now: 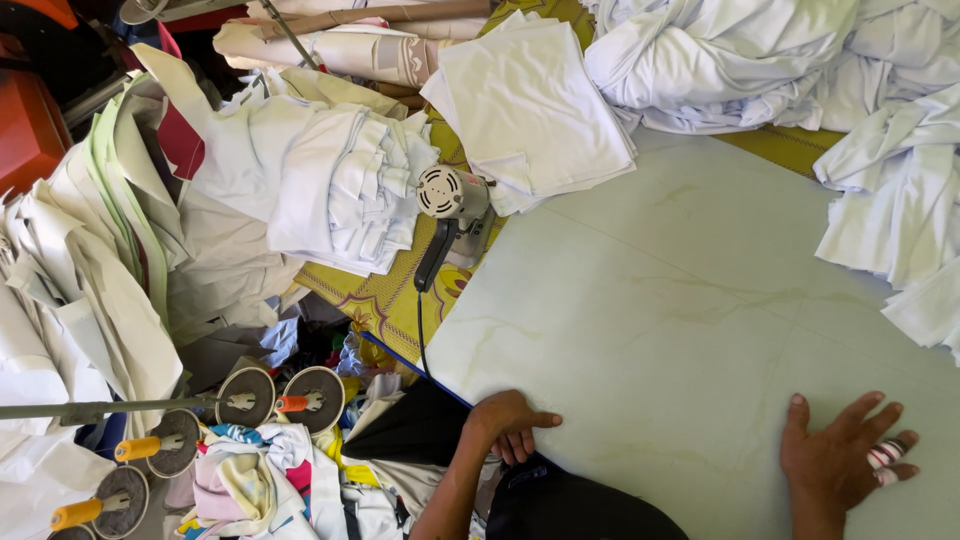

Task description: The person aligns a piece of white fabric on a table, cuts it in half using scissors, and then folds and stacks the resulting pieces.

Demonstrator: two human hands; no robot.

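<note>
My left hand (508, 424) rests with curled fingers on the near edge of a pale green sheet (680, 320) that covers the table, and holds nothing. Flat on the same sheet at the lower right lies my right hand (842, 455), fingers spread, with a white and red bandage on one finger. An electric fabric cutter (452, 205) with a round motor and black handle stands at the sheet's far left corner, apart from both hands.
Stacks of folded white cloth (530, 110) and loose white cloth (760, 60) lie at the back and right (900, 200). More white and cream fabric (330, 180) piles up at left. Round metal weights with orange handles (245, 398) sit among scraps at lower left.
</note>
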